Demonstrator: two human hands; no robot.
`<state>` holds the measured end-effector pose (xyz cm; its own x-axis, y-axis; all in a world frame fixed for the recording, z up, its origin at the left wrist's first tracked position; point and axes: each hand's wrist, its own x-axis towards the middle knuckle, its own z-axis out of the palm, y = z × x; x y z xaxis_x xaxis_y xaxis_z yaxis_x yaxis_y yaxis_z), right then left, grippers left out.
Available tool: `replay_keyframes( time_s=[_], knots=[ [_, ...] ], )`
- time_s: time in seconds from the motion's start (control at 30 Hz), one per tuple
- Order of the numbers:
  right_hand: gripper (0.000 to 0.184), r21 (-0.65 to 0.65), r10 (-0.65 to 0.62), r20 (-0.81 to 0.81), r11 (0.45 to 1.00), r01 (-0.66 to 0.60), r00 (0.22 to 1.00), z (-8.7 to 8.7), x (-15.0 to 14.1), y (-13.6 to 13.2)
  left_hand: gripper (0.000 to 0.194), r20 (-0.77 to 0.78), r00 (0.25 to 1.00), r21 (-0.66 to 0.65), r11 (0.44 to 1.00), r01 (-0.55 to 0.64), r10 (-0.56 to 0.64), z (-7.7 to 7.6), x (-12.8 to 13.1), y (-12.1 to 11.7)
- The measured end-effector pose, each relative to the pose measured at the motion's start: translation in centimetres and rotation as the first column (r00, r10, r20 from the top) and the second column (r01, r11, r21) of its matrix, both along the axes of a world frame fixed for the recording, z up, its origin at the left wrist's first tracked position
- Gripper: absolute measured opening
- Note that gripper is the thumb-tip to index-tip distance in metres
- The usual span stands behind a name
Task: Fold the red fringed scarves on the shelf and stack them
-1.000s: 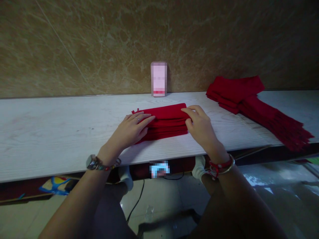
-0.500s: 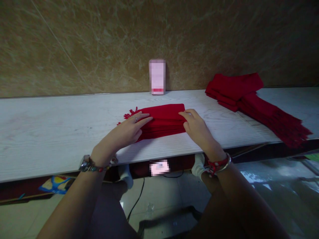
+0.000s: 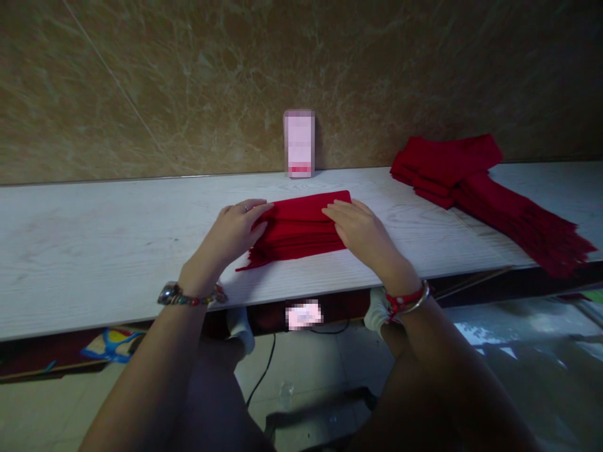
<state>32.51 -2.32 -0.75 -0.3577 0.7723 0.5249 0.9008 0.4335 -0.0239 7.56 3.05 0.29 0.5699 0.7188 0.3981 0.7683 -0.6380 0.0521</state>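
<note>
A red fringed scarf (image 3: 306, 232) lies folded into a long, layered bundle on the white wood-grain board. At its left end my left hand (image 3: 238, 226) curves round the cloth, with fingers on the far side and thumb on the near side. Part of that end is hidden under the hand, and some fringe pokes out below it. Over the right end rests my right hand (image 3: 360, 229), its fingers stretched out flat on the upper fold. To the right lies a second red scarf (image 3: 447, 166), partly folded, its fringed tail reaching the board's front edge.
A pixelated phone-like item (image 3: 299, 144) leans on the brown marbled wall (image 3: 188, 81) behind the board (image 3: 117, 245). Below the front edge are another pixelated bright item (image 3: 304, 315), a black cable (image 3: 261, 373), and a blue-and-yellow packet (image 3: 110, 345). My socked feet stand beneath the board.
My left hand has shifted to the scarf's left end, and the fringe that stuck out at the far left is now mostly covered. My right hand's fingers have flattened onto the cloth.
</note>
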Motion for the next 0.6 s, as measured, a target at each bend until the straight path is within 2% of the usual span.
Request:
replay_keyframes(
  time_s=[0.27, 0.4, 0.53, 0.6],
  knots=[
    [0.042, -0.015, 0.000, -0.033, 1.000, 0.000, 0.999, -0.7, 0.2, 0.4, 0.043, -0.116, 0.992, 0.105, 0.994, -0.042, 0.054, 0.5, 1.0, 0.6],
    [0.041, -0.021, 0.007, -0.097, 1.000, -0.009, 0.995, -1.0, 0.5, 0.5, 0.039, -0.075, 0.996, 0.145, 0.989, -0.036, 0.047, 0.7, 0.8, 0.5],
    [0.041, 0.028, 0.020, -0.163, 0.999, -0.016, 0.986, -0.8, 0.5, 0.6, 0.039, 0.013, 1.000, 0.221, 0.975, 0.014, -0.017, 1.9, -0.2, -0.5],
    [0.041, 0.043, 0.023, -0.181, 0.999, -0.015, 0.983, -0.6, 0.6, 0.6, 0.038, 0.009, 0.999, 0.223, 0.974, 0.036, -0.039, 2.6, -0.7, -1.3]
  ],
)
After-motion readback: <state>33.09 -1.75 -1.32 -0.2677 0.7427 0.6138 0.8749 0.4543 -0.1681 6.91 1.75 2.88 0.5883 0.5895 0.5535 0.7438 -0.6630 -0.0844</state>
